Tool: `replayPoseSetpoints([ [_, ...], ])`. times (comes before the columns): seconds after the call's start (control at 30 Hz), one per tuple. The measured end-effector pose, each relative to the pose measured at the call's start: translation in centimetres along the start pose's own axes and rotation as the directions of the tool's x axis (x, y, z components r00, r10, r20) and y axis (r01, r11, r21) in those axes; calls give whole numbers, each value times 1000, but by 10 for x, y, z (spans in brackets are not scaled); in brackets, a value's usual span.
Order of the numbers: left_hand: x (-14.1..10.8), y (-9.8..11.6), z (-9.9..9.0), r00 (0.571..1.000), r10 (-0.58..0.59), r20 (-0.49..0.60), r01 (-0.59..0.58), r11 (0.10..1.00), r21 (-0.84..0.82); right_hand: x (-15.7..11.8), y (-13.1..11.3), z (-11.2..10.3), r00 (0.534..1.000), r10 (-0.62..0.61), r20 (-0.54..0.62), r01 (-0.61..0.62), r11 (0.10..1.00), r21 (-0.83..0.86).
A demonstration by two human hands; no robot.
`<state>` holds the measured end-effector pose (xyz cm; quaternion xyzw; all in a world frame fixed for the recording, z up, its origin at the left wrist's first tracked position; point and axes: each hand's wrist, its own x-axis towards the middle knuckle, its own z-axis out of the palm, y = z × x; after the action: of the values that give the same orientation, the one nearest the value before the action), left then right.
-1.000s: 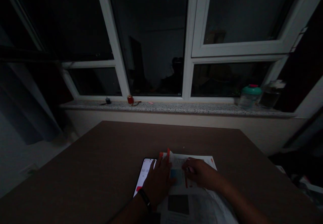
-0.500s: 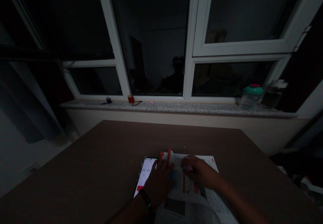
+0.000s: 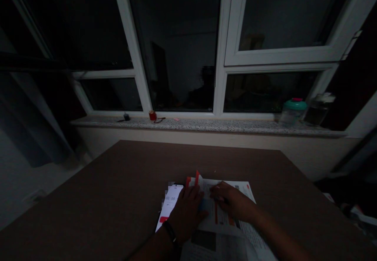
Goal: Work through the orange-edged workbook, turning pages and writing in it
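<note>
Here's the left hand [image 3: 188, 214], laid palm-down over the left side of the printed booklet [image 3: 216, 223], fingers outstretched and the thumb apart from them, gripping nothing. Over on the other side, the right hand [image 3: 231, 200] is at the upper part of the booklet, fingers curled in towards the thumb; whether they pinch the paper, I cannot tell in this dim light. The booklet lies open on the worktop [image 3: 118, 182], near the person's side, a page bowed up at the bottom and a red-edged corner [image 3: 197, 177] poking up by the left fingertips. Just to its left, the lit phone [image 3: 172, 198] shows a timer reading in zeros and a red button, its right side partly hidden by the left hand. A dark band [image 3: 170, 231] circles the left wrist. Beyond the worktop runs the speckled sill [image 3: 206, 125]: a small dark bottle [image 3: 126, 116] and a red jar [image 3: 152, 115] to the left, a green-lidded container [image 3: 293, 112] and a clear container [image 3: 319, 110] side by side at the right.
</note>
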<state>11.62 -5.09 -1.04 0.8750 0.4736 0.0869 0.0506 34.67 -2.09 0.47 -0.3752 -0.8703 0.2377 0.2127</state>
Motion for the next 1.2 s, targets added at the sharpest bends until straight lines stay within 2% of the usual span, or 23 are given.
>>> replayPoseSetpoints([
  [0.13,-1,-2,6,999,11,-38,-10,1000,23,1,-2,1,1000,-21,-4,21,999,-40],
  [0.33,-1,4,-3,1000,6,11,-6,999,36,1,-4,-3,999,-30,14,31,994,-108],
  [0.6,0,6,-3,998,-23,55,23,1000,-1,0,-11,-13,992,-63,106,87,967,-241],
  [0.73,-1,7,-6,997,-18,72,18,1000,8,0,-12,-14,992,-63,111,89,965,-248],
  [0.9,-1,4,1,1000,1,26,-1,1000,15,-1,-9,-17,988,-84,128,111,967,-228],
  [1.0,-1,4,1,999,-10,40,10,1000,6,-2,-8,-18,985,-90,146,120,970,-212],
  [1.2,-1,6,-5,998,-8,57,8,1000,-2,-3,-17,-20,989,-39,144,69,977,-204],
])
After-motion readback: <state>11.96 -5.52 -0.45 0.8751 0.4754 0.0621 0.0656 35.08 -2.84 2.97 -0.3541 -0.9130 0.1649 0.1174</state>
